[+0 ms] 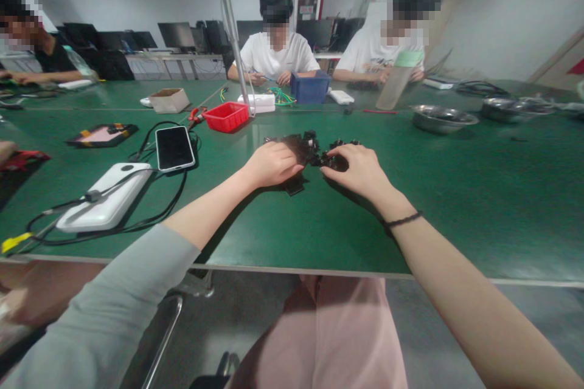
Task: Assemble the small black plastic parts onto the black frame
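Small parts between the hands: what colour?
Small parts are mostly black; best seen in the head view.

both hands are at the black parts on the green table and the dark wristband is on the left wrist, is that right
The dark wristband is on the right wrist, not the left, as the head view shows. The left hand and right hand are indeed at the black parts on the green table.

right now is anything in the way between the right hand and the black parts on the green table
Nothing visible stands between them: the right hand is right at the black parts, while the left hand partly covers their other side.
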Tool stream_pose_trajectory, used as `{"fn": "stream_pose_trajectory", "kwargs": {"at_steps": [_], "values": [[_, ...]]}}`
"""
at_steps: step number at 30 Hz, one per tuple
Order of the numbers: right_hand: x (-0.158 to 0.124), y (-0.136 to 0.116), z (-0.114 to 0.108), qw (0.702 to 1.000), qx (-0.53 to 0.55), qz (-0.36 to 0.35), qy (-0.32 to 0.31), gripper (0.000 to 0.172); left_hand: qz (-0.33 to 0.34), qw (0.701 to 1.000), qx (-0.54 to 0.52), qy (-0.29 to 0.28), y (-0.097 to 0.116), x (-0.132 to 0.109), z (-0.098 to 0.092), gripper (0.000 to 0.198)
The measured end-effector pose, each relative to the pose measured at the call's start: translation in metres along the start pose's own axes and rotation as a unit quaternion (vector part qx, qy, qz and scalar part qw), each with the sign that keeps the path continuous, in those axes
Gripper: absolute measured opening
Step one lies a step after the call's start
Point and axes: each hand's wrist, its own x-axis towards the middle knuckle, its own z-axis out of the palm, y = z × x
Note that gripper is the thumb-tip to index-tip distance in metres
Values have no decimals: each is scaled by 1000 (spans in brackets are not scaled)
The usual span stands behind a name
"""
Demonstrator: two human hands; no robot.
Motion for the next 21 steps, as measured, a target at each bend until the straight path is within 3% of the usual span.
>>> {"fn": "stream_pose_trajectory", "kwargs": {"at_steps": [11,21], "values": [[-4,-2,6,998,-9,1,-61,39,-20,1000,-14,2,3,1,-3,30],[-4,-1,7,997,26,-12,-66,41,-102,994,-14,-44,5,1,-6,33]]}}
